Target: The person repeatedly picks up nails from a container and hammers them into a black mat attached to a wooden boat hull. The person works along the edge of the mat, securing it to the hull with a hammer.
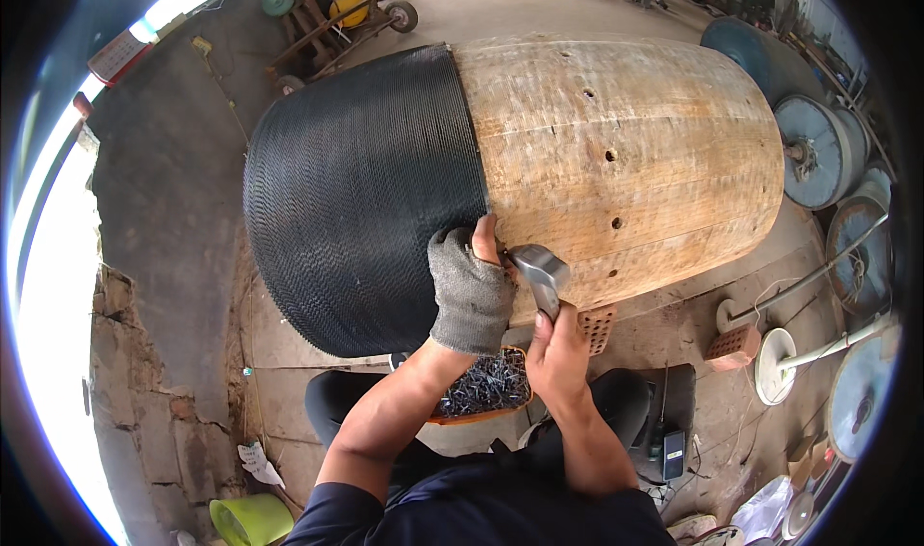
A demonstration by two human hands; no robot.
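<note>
A large wooden drum (664, 142) lies across in front of me, its left half covered by tightly packed black ridged rows (356, 190). My left hand (472, 291), in a grey glove that leaves the thumb bare, presses at the border between the black rows and the bare wood. Its fingers are closed, and whatever they pinch is too small or hidden to name. My right hand (561, 353) grips a hammer (542, 269), whose metal head is beside my left fingertips, close to the wood. Below my hands, an orange-rimmed container (481, 417) holds many dark nails (496, 384).
Several dark holes dot the bare wood. Perforated bricks (733, 347) and a white disc on a pole (775, 366) are at right, near large metal rollers (813, 151). A phone (674, 455) lies lower right, a green bucket (252, 521) lower left. A wheeled cart (337, 16) stands behind.
</note>
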